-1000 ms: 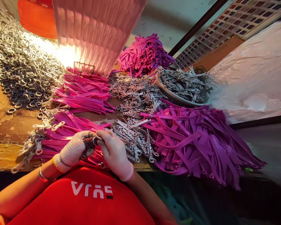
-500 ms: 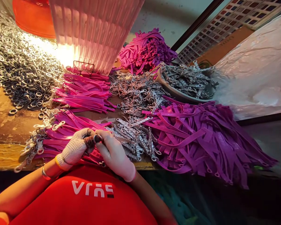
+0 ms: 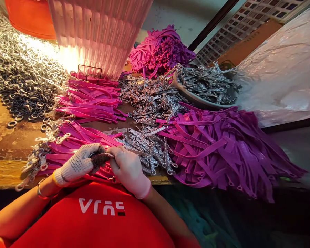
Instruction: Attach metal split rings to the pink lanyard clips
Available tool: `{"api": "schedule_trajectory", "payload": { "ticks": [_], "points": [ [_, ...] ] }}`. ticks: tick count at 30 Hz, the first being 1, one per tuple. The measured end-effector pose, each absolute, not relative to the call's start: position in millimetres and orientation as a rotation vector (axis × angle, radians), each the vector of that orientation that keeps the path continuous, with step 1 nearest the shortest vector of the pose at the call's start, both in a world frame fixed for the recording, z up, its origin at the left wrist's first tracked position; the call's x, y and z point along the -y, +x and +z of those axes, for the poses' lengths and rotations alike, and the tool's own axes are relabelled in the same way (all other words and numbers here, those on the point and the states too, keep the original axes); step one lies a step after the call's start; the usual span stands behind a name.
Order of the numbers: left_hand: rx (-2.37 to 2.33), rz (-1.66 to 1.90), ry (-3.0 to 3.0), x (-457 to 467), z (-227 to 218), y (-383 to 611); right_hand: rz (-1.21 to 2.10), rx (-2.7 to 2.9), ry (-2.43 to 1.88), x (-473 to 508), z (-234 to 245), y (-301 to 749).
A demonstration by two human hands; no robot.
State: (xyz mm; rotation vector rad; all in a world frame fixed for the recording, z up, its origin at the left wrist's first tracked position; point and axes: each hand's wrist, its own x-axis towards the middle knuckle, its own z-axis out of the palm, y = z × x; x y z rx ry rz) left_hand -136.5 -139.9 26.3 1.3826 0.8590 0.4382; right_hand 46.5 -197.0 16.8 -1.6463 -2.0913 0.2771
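My left hand (image 3: 80, 162), in a white dotted glove with dark fingertips, is closed in front of my red shirt. Against it, my right hand (image 3: 130, 169) in a plain white glove pinches with thumb and forefinger. A sliver of a metal ring (image 3: 110, 155) shows where the fingertips meet; the rest is covered. Beneath the hands lie bright pink straps (image 3: 80, 132), with metal links and rings (image 3: 42, 156) at their left ends. Just beyond my right hand is a heap of silver metal link pieces (image 3: 151, 148).
Loose metal rings (image 3: 23, 75) pile up at left, near a bright lamp behind a ribbed translucent panel (image 3: 100, 34). Purple straps (image 3: 217, 148) overhang the table edge at right. A bowl (image 3: 193, 98) of metal pieces stands behind them, beside plastic sheeting (image 3: 284, 79). More straps (image 3: 160, 51) lie farther back.
The ring, seen face-on between the fingertips before, now shows only as a thin sliver. My left hand has turned and shifted slightly left; its dark fingers now point toward my right hand.
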Motion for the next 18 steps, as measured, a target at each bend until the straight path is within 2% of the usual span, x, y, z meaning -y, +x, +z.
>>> {"api": "schedule_trajectory", "payload": {
  "ticks": [7,11,13,15,18],
  "points": [
    [-0.856,0.447,1.278,140,27,-128,0.293,2.137,-1.64,192,23,49],
    [-0.864,0.402,1.087,135,23,-118,0.136,2.198,-1.617,193,19,54],
    [-0.877,0.403,1.05,130,24,-112,0.194,2.152,-1.6,195,16,58],
    [-0.868,0.373,1.207,118,26,-106,0.371,2.019,-1.598,197,14,65],
    [-0.986,0.24,1.908,81,24,-91,0.514,1.729,-1.616,196,11,77]
  ]
}}
